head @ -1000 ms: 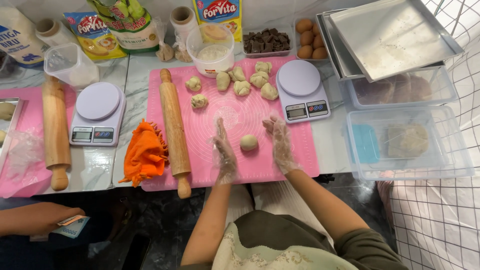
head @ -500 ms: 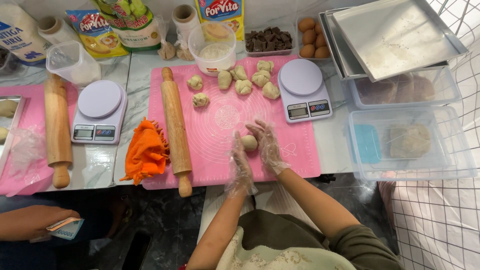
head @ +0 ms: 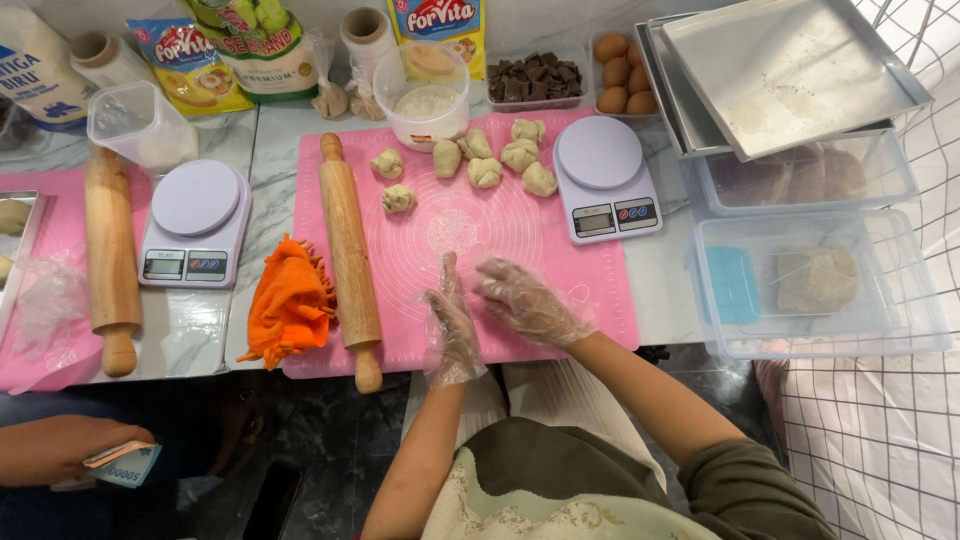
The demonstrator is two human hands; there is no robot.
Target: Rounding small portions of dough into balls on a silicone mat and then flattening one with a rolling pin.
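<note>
Head view: both gloved hands are seen over the pink silicone mat [head: 560,250]. Left hand [head: 450,325] is held flat, fingers together; right hand [head: 525,300] is cupped toward it; whether a dough ball is pinched between them cannot be told. Yellow and green food packets [head: 245,50] are lined up behind the mat. Wooden rolling pin [head: 350,255] is laid on the mat's left edge, long axis front-to-back. Dough pieces [head: 485,160] are clustered at the mat's far edge.
</note>
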